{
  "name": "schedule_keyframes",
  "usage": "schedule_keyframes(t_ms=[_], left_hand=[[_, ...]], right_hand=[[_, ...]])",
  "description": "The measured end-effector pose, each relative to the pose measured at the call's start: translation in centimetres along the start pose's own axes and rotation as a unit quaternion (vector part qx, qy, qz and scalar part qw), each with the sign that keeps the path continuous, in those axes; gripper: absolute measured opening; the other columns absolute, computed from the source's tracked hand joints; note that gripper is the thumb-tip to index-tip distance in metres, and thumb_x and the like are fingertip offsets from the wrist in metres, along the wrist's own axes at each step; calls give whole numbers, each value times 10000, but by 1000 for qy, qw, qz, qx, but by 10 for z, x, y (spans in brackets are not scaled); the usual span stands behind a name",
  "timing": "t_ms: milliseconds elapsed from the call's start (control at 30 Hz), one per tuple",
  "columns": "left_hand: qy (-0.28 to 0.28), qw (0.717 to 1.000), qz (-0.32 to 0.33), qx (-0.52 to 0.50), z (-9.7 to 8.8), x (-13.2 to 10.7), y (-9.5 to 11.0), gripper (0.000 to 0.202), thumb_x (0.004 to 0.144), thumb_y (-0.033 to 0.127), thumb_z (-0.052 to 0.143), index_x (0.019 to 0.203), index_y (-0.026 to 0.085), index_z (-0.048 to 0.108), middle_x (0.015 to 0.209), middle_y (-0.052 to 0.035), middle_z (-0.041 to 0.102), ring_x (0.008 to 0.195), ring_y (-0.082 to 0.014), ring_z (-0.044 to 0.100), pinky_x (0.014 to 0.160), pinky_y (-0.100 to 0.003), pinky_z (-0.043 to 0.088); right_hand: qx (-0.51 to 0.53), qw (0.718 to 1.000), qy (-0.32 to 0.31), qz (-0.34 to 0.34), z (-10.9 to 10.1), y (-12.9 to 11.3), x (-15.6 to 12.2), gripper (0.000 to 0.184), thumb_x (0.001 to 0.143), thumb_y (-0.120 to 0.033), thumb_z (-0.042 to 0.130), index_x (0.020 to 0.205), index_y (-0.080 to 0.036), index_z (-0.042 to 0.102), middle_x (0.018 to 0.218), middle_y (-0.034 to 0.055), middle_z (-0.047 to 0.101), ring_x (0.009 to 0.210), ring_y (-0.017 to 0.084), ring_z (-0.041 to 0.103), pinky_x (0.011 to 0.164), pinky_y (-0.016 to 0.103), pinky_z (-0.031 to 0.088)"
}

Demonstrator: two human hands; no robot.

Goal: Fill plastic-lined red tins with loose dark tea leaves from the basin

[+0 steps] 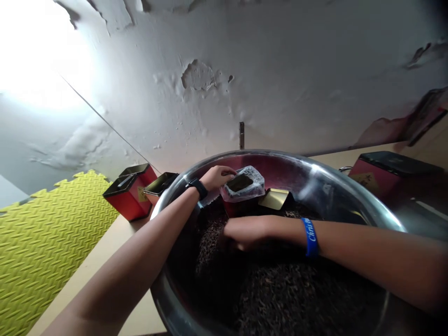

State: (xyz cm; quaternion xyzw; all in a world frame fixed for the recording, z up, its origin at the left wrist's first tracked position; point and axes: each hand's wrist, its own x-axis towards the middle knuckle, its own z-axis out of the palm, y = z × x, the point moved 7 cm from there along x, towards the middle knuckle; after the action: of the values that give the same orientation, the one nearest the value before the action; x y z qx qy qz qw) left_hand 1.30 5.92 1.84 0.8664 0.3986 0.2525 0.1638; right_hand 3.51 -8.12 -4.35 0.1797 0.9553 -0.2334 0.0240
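A large steel bowl [353, 186] holds dark, twisted loose tea leaves [280, 294]. Inside it, toward the far left side, stands a red tin [235, 208] with a clear plastic bag [257, 189] folded out over its mouth. My left hand [217, 177], with a black band at the wrist, is closed on the tin's bag-covered rim. Lower, in front of the tin, my right hand [245, 232] reaches down to the leaves with curled fingers. Shadow hides its fingertips and whatever they hold. A gold-coloured lid [276, 199] lies on the leaves right of the tin.
Left of the bowl stand an open red tin [131, 198] and another tin [160, 183] on the pale table [101, 261]. A red tin with a dark lid [388, 175] is at the right. Yellow foam matting [52, 247] covers the floor; a peeling wall [273, 84] rises behind.
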Motion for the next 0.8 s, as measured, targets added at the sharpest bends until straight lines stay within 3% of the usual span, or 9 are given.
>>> schedule_keyframes(t_ms=[100,200,267,333,400,500,600,667,800], left_hand=[[-10,999,-1,-30,1,0,2,257,756,259,520,947,162,661,894,-31,660,797,-129,575,728,-223,437],[-31,996,-5,-78,6,0,5,259,745,239,527,938,126,658,854,-46,664,768,-134,581,673,-221,449],[-40,994,0,-102,10,0,9,266,741,234,530,949,119,652,858,-51,662,767,-135,583,675,-228,453],[-49,991,6,-124,12,0,13,269,747,232,523,963,127,646,871,-48,660,773,-133,584,695,-235,456],[-55,990,15,-131,12,-1,17,255,736,207,528,949,134,648,864,-40,659,783,-140,583,693,-232,456],[-56,991,17,-120,10,-3,20,238,723,189,538,926,143,654,842,-36,660,785,-147,582,671,-229,456],[-57,991,-6,-121,9,-3,16,244,735,219,542,940,144,651,858,-44,659,774,-135,585,690,-237,457],[-54,991,-13,-124,8,-3,14,249,739,222,540,948,143,649,870,-47,659,772,-130,585,693,-238,459],[-58,991,5,-121,8,-2,14,266,737,200,532,970,137,645,885,-44,661,803,-141,587,696,-223,461]], right_hand=[[10,992,126,-4,-44,9,-13,221,721,-89,511,888,-157,639,831,16,663,752,111,579,678,199,409],[-55,950,291,95,-94,43,-39,205,789,-182,467,918,-169,626,919,37,648,836,135,566,747,239,395],[-105,938,292,156,-104,64,-50,180,757,-195,509,867,-152,643,905,65,651,830,160,571,735,257,395],[-129,940,256,187,-101,74,-52,142,714,-221,561,770,-134,658,825,91,658,776,184,579,695,275,399],[-124,933,289,176,-99,65,-53,180,744,-274,543,765,-136,656,805,93,654,760,184,576,694,286,398],[-45,947,312,66,-76,26,-39,233,817,-303,467,915,-168,628,887,52,645,792,137,568,722,253,403],[9,998,42,-36,-15,-6,-10,231,682,-141,597,907,-168,642,876,17,655,747,114,569,658,202,418],[8,999,1,-32,-6,-8,-5,328,631,-7,551,909,-151,648,816,12,662,687,108,568,617,193,419],[-36,975,217,0,-65,17,-22,275,708,-60,490,910,-171,640,885,25,649,802,125,561,741,225,409]])
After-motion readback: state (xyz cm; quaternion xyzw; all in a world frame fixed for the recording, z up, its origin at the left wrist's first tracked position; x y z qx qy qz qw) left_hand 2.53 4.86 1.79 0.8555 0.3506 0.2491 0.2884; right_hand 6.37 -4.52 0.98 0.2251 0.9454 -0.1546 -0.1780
